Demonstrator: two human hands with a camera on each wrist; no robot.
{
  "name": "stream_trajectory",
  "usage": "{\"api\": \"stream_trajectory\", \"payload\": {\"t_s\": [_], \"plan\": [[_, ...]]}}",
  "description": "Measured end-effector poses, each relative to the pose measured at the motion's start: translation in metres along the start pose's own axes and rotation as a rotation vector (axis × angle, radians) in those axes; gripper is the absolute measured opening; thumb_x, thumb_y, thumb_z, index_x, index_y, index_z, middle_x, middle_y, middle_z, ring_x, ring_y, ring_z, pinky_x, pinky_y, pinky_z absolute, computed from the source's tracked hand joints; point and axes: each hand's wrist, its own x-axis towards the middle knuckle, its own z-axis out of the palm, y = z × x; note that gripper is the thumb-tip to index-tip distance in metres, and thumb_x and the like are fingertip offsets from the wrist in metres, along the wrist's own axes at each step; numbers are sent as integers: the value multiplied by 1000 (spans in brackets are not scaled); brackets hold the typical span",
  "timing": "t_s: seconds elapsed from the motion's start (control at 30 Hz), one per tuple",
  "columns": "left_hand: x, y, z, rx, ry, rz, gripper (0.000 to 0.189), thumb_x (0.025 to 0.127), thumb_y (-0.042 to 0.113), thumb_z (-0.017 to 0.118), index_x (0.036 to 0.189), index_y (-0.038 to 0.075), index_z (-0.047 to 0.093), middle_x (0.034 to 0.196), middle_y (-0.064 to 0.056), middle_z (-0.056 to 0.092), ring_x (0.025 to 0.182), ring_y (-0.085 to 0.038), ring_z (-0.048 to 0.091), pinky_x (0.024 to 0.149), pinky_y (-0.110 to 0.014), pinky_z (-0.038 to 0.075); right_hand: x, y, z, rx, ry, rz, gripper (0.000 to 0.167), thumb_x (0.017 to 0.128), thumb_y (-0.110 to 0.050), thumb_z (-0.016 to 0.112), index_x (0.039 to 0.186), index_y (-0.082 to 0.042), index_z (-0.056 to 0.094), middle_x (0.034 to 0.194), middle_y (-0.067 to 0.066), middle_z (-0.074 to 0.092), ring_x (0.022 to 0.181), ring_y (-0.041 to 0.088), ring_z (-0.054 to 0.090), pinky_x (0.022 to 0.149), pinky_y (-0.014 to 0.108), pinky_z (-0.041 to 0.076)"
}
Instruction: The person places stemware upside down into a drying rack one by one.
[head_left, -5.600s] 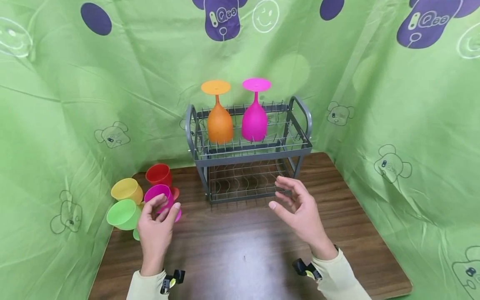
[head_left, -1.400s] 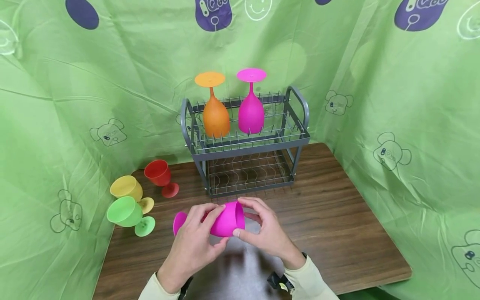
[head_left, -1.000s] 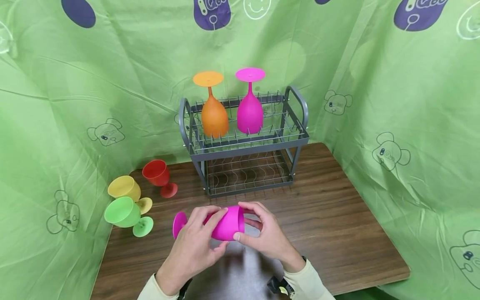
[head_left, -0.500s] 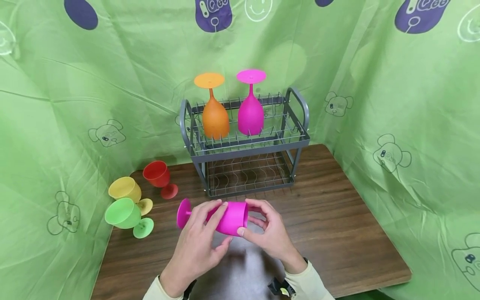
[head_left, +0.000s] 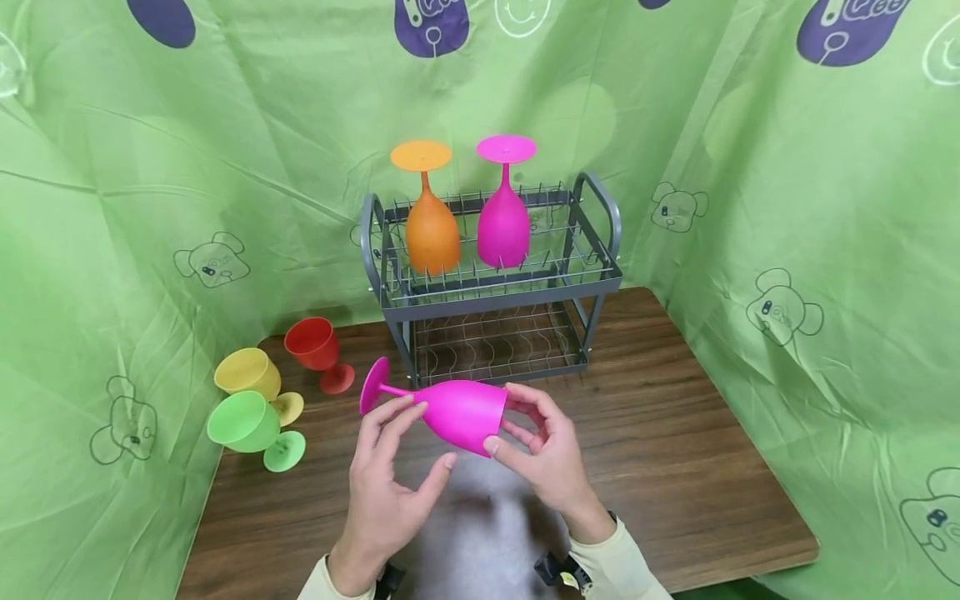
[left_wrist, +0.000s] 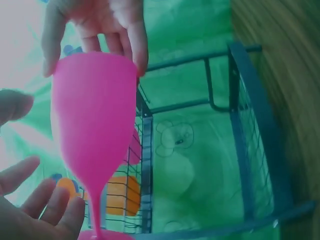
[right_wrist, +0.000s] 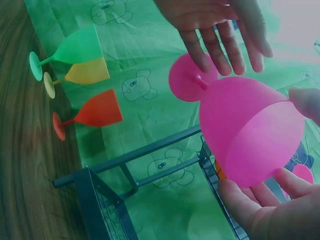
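A magenta wine glass [head_left: 461,412] lies sideways in the air above the table, base to the left and mouth to the right. At its rim, my right hand [head_left: 555,458] pinches the glass between thumb and fingers. My left hand [head_left: 390,492] is spread beneath the stem end, thumb apart, its fingertips at or close to the bowl's narrow end; firm contact is hard to make out. Behind, a grey two-tier dish rack [head_left: 502,302] carries an upturned orange wine glass [head_left: 432,237] and an upturned magenta one [head_left: 504,229] on its top tier.
At the table's left stand a red goblet [head_left: 312,343], a yellow goblet [head_left: 247,372] and a green goblet [head_left: 243,422], all upright. Green printed cloth [head_left: 750,167] walls in the wooden table [head_left: 675,467] at the back and sides. The rack's lower tier [head_left: 495,342] holds nothing.
Both hands first hovered apart; the magenta glass then left the goblet group and came between them. Lately it has risen and tilted base-up, and my left fingers have loosened from its bowl.
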Motion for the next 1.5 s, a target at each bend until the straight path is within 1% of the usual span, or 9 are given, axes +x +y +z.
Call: {"api": "stream_trajectory", "payload": {"t_s": [0.17, 0.23, 0.3, 0.5, 0.63, 0.73, 0.9, 1.27, 1.5], "plan": [[-5, 6, 3, -353, 119, -173, 58, 80, -17, 77, 135, -13, 59, 133, -23, 58, 124, -22, 61, 109, -26, 54, -1, 1, 4, 118, 57, 27, 64, 87, 9, 78, 145, 8, 52, 136, 14, 60, 122, 21, 64, 98, 34, 63], [-6, 8, 6, -514, 155, -253, 55, 83, -25, 69, 134, -19, 52, 132, -21, 58, 125, -23, 62, 107, -30, 57, -2, 1, 6, 179, 82, 47, 63, 88, 9, 77, 145, 8, 50, 135, 11, 60, 121, 20, 65, 96, 32, 63], [-7, 10, 8, -622, 175, -344, 53, 87, -25, 65, 136, -20, 46, 133, -19, 58, 125, -24, 62, 106, -31, 59, -3, 1, 8, 255, 94, 79, 62, 90, 8, 74, 146, 7, 49, 133, 9, 61, 120, 19, 66, 96, 33, 64], [-7, 9, 18, -797, 202, -557, 56, 92, -20, 60, 145, -11, 42, 138, -15, 57, 125, -22, 64, 104, -28, 59, -7, 3, 15, 486, 48, 212, 51, 98, 0, 66, 146, -2, 50, 133, 6, 61, 119, 19, 66, 99, 36, 63], [-7, 8, 21, -888, 198, -685, 58, 94, -17, 60, 148, -3, 44, 136, -12, 58, 122, -17, 65, 99, -25, 60, -10, 7, 19, 592, -11, 254, 41, 103, -5, 59, 144, -6, 52, 134, 6, 61, 119, 19, 66, 98, 35, 63], [-8, 8, 23, -951, 176, -706, 59, 96, -16, 59, 150, -1, 42, 137, -11, 59, 122, -16, 65, 98, -27, 61, -12, 10, 23, 678, -56, 273, 35, 107, -8, 55, 142, -7, 54, 135, 6, 61, 118, 17, 66, 98, 35, 63], [-11, 6, 24, -983, 135, -676, 61, 95, -16, 61, 151, -3, 42, 139, -14, 60, 124, -19, 64, 104, -30, 59, -14, 12, 28, 765, -79, 317, 32, 108, -13, 52, 139, -8, 56, 136, 6, 62, 119, 17, 66, 101, 37, 62], [-12, 4, 24, -934, 141, -652, 62, 90, -20, 64, 148, -8, 47, 137, -17, 60, 123, -22, 65, 101, -29, 61, -15, 15, 27, 757, -96, 323, 33, 109, -13, 50, 141, -7, 54, 136, 6, 62, 119, 18, 67, 102, 37, 62], [-6, 4, 22, -866, 129, -629, 66, 86, -19, 69, 148, -5, 50, 138, -16, 61, 124, -23, 65, 105, -32, 59, -10, 13, 23, 691, -122, 262, 33, 109, -12, 51, 141, -9, 56, 136, 3, 62, 117, 15, 67, 100, 30, 61]]}}
